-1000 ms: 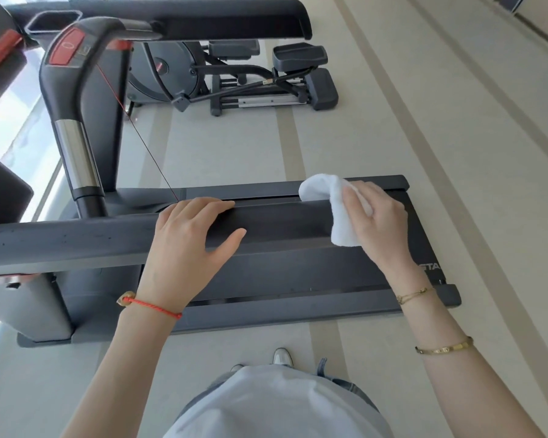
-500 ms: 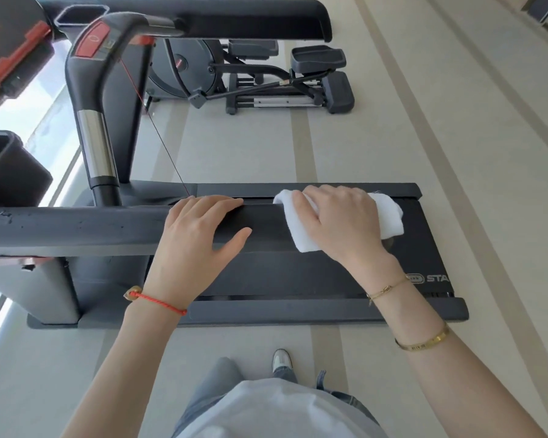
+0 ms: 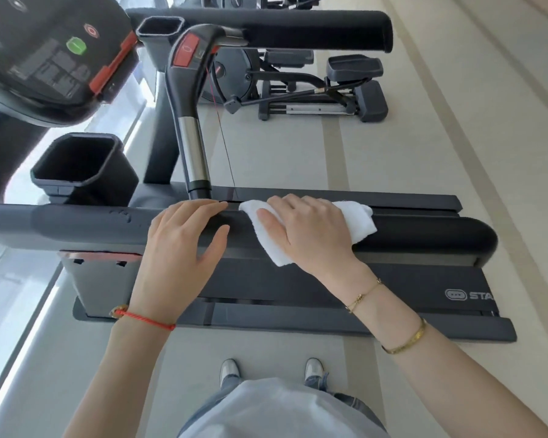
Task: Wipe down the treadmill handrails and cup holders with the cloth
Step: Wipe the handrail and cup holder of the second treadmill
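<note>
White cloth (image 3: 358, 224): lying draped over the near handrail (image 3: 424, 237), pinned under the right hand (image 3: 304, 230); loose ends showing past the fingertips on the left and past the heel of the palm on the right.
Right hand: pressing flat on the cloth, fingers straight and close together, thumb lying along the front face of the rail.
Left hand (image 3: 184, 248): resting on the same rail just left of the cloth, fingers laid over the top, thumb spread toward the right hand; holding nothing.
Rail axis: running left to right under both palms, rounded end cap well off to the right of the right hand.
Wiping line, by judgement: sliding along the rail's length; left hand blocking the leftward stretch.
Cup holders: near one (image 3: 79, 167) up and left of the left hand; far one (image 3: 160, 28) beyond it; both apart from the cloth.
</note>
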